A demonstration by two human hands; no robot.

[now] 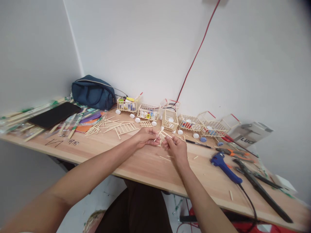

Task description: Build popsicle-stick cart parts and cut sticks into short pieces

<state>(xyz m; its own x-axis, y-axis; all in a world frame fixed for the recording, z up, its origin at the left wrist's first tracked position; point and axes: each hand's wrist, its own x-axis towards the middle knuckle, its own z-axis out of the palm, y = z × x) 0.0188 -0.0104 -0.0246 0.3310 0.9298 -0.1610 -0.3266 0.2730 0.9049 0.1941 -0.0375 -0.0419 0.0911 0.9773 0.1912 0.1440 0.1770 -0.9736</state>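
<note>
Both of my hands meet over the middle of the table, fingertips pinched. My left hand is closed on a thin piece of wooden stick. Closed too, my right hand grips another pale wooden stick that slants up toward a small white blob. Whether these sticks are joined is hard to make out. Just behind the hands stand several little stick carts with white round wheels, among them an upright cart. Left of my left hand lies a ladder-like stick frame.
A blue glue gun, orange-handled pliers and a long black tool lie at the right. Cut sticks, a black phone-like slab and a blue pouch occupy the left. A black pen lies beyond my right hand.
</note>
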